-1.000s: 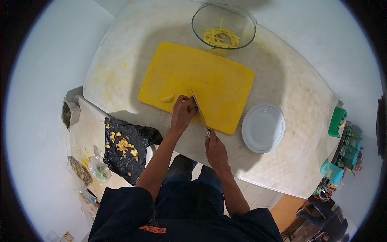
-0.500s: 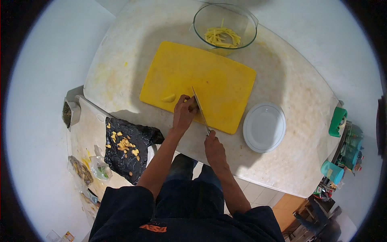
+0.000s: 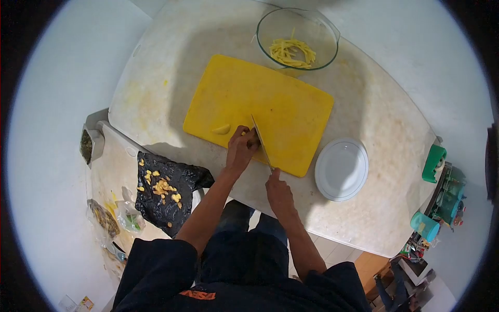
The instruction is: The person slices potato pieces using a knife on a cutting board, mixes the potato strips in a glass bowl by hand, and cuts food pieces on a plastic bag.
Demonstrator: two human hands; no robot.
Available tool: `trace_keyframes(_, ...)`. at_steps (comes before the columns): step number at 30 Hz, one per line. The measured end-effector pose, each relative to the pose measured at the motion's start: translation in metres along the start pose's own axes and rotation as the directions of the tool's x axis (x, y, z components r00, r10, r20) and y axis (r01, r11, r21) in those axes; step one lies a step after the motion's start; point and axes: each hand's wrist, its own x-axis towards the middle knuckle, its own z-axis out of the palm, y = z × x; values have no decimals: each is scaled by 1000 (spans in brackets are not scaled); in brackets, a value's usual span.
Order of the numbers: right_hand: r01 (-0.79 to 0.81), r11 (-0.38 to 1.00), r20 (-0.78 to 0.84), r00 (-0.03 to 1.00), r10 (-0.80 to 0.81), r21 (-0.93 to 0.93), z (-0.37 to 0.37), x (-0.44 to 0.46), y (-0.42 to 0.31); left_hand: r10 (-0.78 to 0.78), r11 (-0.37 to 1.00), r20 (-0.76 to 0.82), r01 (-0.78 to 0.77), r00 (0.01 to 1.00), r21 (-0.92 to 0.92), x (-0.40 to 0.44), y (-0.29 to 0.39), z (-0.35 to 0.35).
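Note:
My right hand (image 3: 279, 192) is closed round the handle of a knife (image 3: 262, 141), whose blade lies across the near part of a yellow cutting board (image 3: 280, 99). Just left of the blade, my left hand (image 3: 242, 151) has its fingers bent and pressed down on the board; what they hold is mostly hidden under them. A pale yellow potato piece (image 3: 222, 129) lies on the board to the left of my left hand.
Beyond the board stands a glass bowl (image 3: 325, 63) with several yellow strips (image 3: 292, 53). A white plate (image 3: 341, 169) is at the right. Yellowish scraps (image 3: 163, 187) lie on a black plastic bag (image 3: 156, 208) at the left. Part of another person (image 3: 397, 291) shows at the lower right.
The whole view has shifted slightly, the bowl and board now sitting a little lower and further right. Both hands keep nearly the same place on the board and knife. The person at the lower right has moved.

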Motion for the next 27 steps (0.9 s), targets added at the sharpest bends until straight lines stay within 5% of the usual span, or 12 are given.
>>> trace_keyframes(5, 3, 978, 13, 1000, -6, 209, -13, 33, -17, 8, 1000, -18, -8, 1000, -8, 0, -1, 3)
trace_keyframes(9, -3, 979, 5, 1000, 2, 202, -19, 13, -16, -98, 995, 38, 97, 994, 38, 1, -1, 4)
trace_keyframes(14, -107, 984, 123, 988, 90, 144, -5, -35, 13, 42, 995, -17, -40, 999, 88, -1, -7, 8)
trace_keyframes(23, -61, 966, 17, 998, 59, 250, 0, -89, 35, -11, 1000, -10, 11, 1000, -24, -2, -10, 8)
trace_keyframes(27, 98, 934, -169, 985, -41, 345, -13, -80, 23, -10, 1000, -3, 10, 1000, -3, -3, -16, 7)
